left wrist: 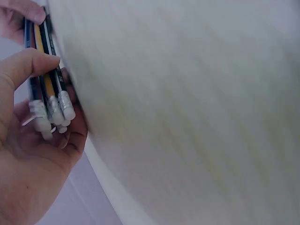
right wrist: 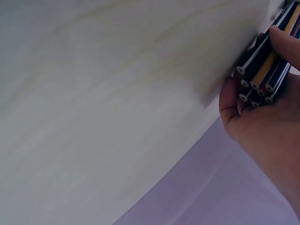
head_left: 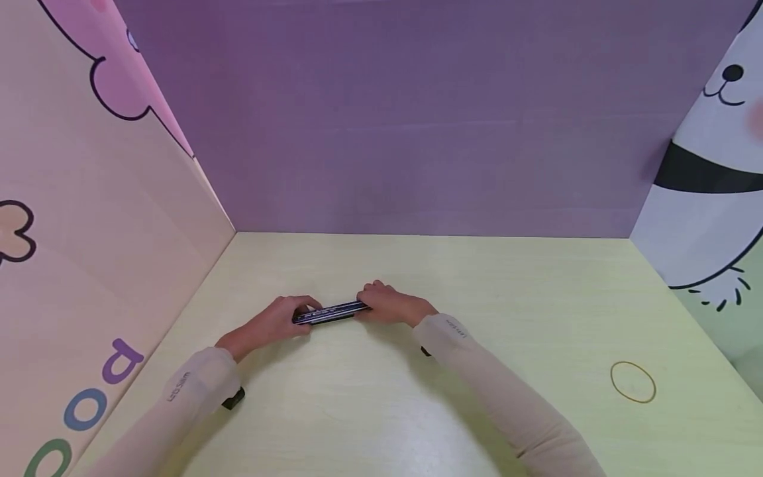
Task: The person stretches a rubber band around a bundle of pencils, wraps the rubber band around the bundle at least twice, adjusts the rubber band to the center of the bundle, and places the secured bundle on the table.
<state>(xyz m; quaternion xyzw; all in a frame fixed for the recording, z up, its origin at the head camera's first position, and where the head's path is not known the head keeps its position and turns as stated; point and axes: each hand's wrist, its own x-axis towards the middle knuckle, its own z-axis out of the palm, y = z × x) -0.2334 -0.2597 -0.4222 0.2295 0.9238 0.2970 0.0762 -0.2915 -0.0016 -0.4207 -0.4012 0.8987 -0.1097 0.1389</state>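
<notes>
A bundle of several pencils (head_left: 334, 313), mostly dark with a yellow one among them, spans the gap between both hands above the table. My left hand (head_left: 281, 319) grips the end with white erasers (left wrist: 68, 111) and silver ferrules, thumb on top and fingers beneath. The other end, flat and unsharpened, is held by my right hand (head_left: 390, 303), its thumb over the pencils (right wrist: 269, 70) and its fingers curled below. In the head view the bundle lies nearly level, its right end slightly farther away.
A thin yellowish rubber band (head_left: 633, 382) lies on the pale wooden table (head_left: 507, 298) at the right. Behind the table rises a purple wall (head_left: 417, 132). Printed panels with cartoon figures stand along the left side (head_left: 119, 199) and the right side (head_left: 709, 218).
</notes>
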